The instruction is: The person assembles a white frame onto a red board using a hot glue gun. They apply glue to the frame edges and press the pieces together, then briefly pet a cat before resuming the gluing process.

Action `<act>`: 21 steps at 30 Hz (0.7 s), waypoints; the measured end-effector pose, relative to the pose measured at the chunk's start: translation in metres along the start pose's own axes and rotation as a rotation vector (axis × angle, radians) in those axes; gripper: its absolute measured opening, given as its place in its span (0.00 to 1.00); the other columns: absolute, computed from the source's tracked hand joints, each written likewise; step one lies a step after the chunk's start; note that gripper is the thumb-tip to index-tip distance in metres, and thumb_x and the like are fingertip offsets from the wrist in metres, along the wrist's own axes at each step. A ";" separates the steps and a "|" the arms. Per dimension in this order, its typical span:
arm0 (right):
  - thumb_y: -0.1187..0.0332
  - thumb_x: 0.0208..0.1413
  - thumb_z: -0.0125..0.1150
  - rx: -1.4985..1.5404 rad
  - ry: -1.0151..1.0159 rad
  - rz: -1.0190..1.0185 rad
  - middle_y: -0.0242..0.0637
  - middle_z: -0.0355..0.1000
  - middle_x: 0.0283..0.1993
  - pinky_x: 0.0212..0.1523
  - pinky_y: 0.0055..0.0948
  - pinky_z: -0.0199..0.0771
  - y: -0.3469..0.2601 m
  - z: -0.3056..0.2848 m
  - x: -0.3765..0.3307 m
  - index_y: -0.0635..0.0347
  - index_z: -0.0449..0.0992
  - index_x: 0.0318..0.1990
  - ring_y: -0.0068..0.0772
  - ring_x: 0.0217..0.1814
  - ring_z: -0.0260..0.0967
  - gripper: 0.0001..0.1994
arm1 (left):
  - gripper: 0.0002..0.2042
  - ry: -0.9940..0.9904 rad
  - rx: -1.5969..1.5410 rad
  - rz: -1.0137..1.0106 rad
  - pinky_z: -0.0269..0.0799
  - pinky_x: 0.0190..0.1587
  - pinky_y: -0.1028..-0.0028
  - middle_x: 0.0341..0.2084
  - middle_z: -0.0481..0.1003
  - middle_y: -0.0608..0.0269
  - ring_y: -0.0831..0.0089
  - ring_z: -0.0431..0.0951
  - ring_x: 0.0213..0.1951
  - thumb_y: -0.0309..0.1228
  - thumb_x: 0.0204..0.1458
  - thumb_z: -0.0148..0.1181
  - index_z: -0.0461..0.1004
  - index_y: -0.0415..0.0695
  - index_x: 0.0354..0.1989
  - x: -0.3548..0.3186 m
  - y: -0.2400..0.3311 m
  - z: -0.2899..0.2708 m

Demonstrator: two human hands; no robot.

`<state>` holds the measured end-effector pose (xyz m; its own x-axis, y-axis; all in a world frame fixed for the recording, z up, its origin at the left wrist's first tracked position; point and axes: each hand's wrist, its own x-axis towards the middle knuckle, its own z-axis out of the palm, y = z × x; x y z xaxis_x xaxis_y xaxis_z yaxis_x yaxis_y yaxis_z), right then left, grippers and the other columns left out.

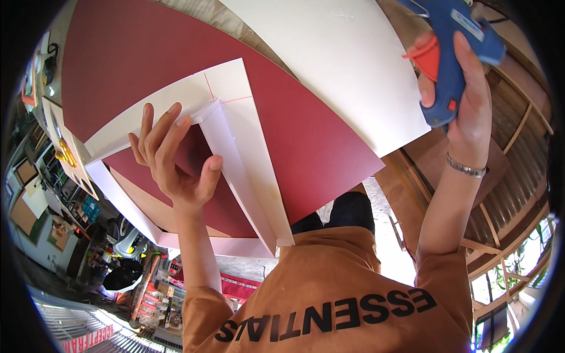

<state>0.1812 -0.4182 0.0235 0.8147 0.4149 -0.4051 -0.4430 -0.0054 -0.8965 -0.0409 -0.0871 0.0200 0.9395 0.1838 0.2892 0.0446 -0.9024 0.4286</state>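
Note:
My right hand [471, 106], raised at the upper right, is wrapped round the grip of a blue hot glue gun [452, 65] with an orange trigger. The wrist carries a metal band. My left hand [176, 159] has its fingers spread and curved over the opening of a white board frame [229, 165] with raised inner walls. Its fingertips are close to the frame's inner corner; whether they touch it I cannot tell. Thin red lines mark the frame's corner. Beneath the frame lies a large maroon board [318, 147], also showing through the opening.
A large white sheet [353, 65] lies beyond the maroon board, partly under it. At the left, a yellow-handled tool [66, 154] rests on a pale board. Wooden framing [500, 206] is at the right, and cluttered shelves [47, 200] stand at the far left.

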 end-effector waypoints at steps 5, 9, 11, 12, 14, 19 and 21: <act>0.49 0.65 0.60 -0.460 0.252 0.056 0.35 0.78 0.37 0.26 0.17 0.71 0.003 0.009 0.021 0.68 0.77 0.46 0.19 0.24 0.72 0.24 | 0.28 0.003 0.005 -0.009 0.33 0.73 0.49 0.55 0.78 0.60 0.50 0.65 0.68 0.57 0.51 0.65 0.76 0.52 0.54 -0.001 0.000 0.000; 0.52 0.64 0.61 -0.922 0.347 -0.098 0.38 0.77 0.33 0.35 0.23 0.72 -0.011 0.028 0.011 0.68 0.80 0.41 0.23 0.28 0.74 0.22 | 0.28 -0.015 0.000 -0.007 0.33 0.73 0.48 0.56 0.77 0.60 0.50 0.63 0.69 0.58 0.52 0.64 0.75 0.52 0.55 0.000 0.000 -0.001; 0.52 0.63 0.63 -0.884 0.397 -0.201 0.37 0.77 0.34 0.34 0.22 0.70 -0.003 0.026 0.007 0.67 0.80 0.42 0.24 0.32 0.73 0.21 | 0.29 -0.062 0.023 -0.002 0.33 0.72 0.45 0.59 0.75 0.59 0.51 0.60 0.71 0.59 0.55 0.61 0.72 0.52 0.57 0.002 0.003 -0.004; 0.52 0.62 0.64 -0.863 0.422 -0.253 0.37 0.77 0.35 0.34 0.22 0.70 -0.002 0.027 0.005 0.67 0.80 0.42 0.24 0.34 0.73 0.21 | 0.29 -0.061 0.023 0.001 0.33 0.72 0.46 0.59 0.75 0.59 0.51 0.60 0.71 0.59 0.55 0.62 0.72 0.52 0.57 0.003 0.003 -0.004; 0.56 0.61 0.66 -0.967 0.480 -0.318 0.36 0.76 0.34 0.34 0.23 0.70 -0.006 0.033 -0.002 0.65 0.80 0.41 0.24 0.35 0.72 0.18 | 0.29 -0.060 0.029 0.004 0.33 0.72 0.46 0.59 0.75 0.59 0.50 0.61 0.71 0.59 0.54 0.62 0.73 0.52 0.57 0.003 0.003 -0.005; 0.67 0.55 0.70 -0.987 0.341 -0.650 0.34 0.74 0.31 0.33 0.29 0.69 0.003 0.063 -0.048 0.61 0.79 0.34 0.31 0.33 0.71 0.08 | 0.26 0.023 -0.028 -0.008 0.31 0.74 0.55 0.54 0.78 0.60 0.51 0.65 0.68 0.55 0.51 0.66 0.77 0.52 0.52 0.000 0.001 0.001; 0.73 0.49 0.71 -0.890 0.067 -0.631 0.35 0.72 0.29 0.32 0.34 0.68 0.023 0.085 -0.073 0.58 0.77 0.31 0.38 0.33 0.71 0.06 | 0.26 0.022 -0.033 -0.008 0.30 0.74 0.56 0.53 0.78 0.59 0.51 0.65 0.68 0.55 0.50 0.66 0.78 0.52 0.52 -0.001 0.001 0.001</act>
<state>0.0795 -0.3713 0.0480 0.8308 0.5240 0.1877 0.4684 -0.4760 -0.7444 -0.0420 -0.0884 0.0193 0.9315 0.1994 0.3042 0.0401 -0.8876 0.4589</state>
